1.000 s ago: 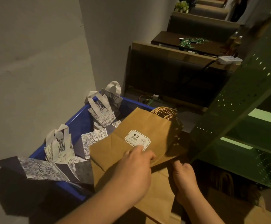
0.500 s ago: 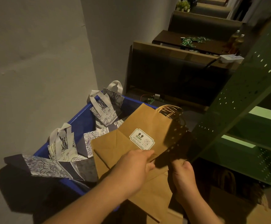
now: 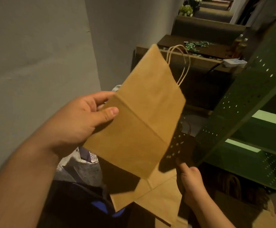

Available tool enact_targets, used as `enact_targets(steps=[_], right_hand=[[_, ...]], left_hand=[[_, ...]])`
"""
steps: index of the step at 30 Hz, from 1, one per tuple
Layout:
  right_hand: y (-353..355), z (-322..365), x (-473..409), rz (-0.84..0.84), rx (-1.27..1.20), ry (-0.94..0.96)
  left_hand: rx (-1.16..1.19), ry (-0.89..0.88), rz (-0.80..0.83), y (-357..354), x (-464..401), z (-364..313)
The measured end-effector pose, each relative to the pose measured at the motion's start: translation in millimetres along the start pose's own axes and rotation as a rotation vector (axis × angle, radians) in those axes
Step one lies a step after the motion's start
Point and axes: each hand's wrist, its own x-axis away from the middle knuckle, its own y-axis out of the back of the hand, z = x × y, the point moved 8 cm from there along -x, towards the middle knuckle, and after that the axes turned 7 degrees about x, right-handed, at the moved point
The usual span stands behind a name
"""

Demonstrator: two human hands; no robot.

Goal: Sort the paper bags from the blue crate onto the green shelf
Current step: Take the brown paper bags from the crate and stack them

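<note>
Kraft paper is what you are dealing with: the brown paper bag (image 3: 140,116) in your left hand (image 3: 78,122) is folded flat, so judge it as very light, thin and floppy rather than stiff. It is lifted in front of you, above the blue crate (image 3: 101,206), tilted with its twisted paper handles (image 3: 181,63) pointing up and away toward the far table (image 3: 204,48). Your left thumb lies on the near face at the bag's left edge, and the fingers curl behind it, so you are pinching it by one side near the bottom fold. That pinch should carry it, but a flat bag held at one edge will probably sag or swing; a grip nearer the middle of an edge, or by the handles, would likely steady it. The creases are the stiffest lines, and a hard squeeze would crumple the paper.

Your right hand (image 3: 191,181) is low, just beside a second brown bag (image 3: 157,195) that lies flat partly under the lifted one; its fingers are curled at that bag's right edge, and it looks to be gripping it, though shadow hides the contact. The green shelf (image 3: 255,122) stands close on your right, its perforated upright near the lifted bag's lower corner, so watch for the paper catching on it. Patterned bags (image 3: 83,168) show below your left wrist in the crate.
</note>
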Motion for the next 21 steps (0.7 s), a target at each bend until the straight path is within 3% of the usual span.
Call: enact_targets(steps=[4, 7, 10, 14, 18, 21], right_hand=[[0.6, 2.7, 0.7, -0.011, 0.025, -0.004], [3.8, 3.4, 2.1, -0.008, 0.061, -0.026], [8.2, 4.1, 6.0, 0.013, 0.047, -0.047], [8.4, -1.2, 1.8, 0.067, 0.030, -0.071], [7.5, -1.9, 2.0, 0.060, -0.002, -0.044], [5.8, -2.1, 3.0, 0.058, -0.047, -0.053]], left_hand=[[0.162, 0.107, 0.031, 15.5, -18.7, 40.1], [0.081, 0.292, 0.040, 23.2, -28.3, 92.8], [-0.288, 0.373, -0.017, 36.1, -36.1, 127.3], [-0.718, 0.353, -0.103, 51.1, -48.8, 153.7], [-0.676, 0.529, 0.044, 34.2, -43.7, 183.6], [-0.598, 0.521, 0.064, 14.8, -32.7, 194.5]])
